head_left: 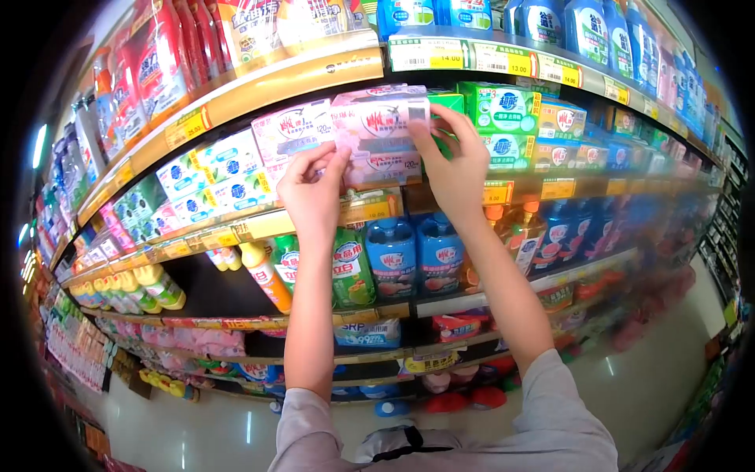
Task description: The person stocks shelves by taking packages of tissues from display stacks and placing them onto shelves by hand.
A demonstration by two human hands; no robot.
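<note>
A pink multipack of boxed soap (pixel 379 126) stands at the front of the middle shelf, between my two hands. My left hand (pixel 313 185) is closed at its lower left edge, with the thumb and curled fingers pressed against the side. On the opposite side, my right hand (pixel 456 161) grips the right edge, its thumb on the front face and its fingers bent around the corner. A second pink soap pack (pixel 291 130) sits just left of the held one, partly behind my left hand. Green soap boxes (pixel 503 106) are stacked right of my right hand.
White soap boxes (pixel 220 177) fill the shelf at left. Below stand blue detergent bottles (pixel 391 256) and a green detergent bottle (pixel 351 267). The upper shelf edge (pixel 472 55), with price tags, juts out above my hands. Glossy floor (pixel 629 385) shows at lower right.
</note>
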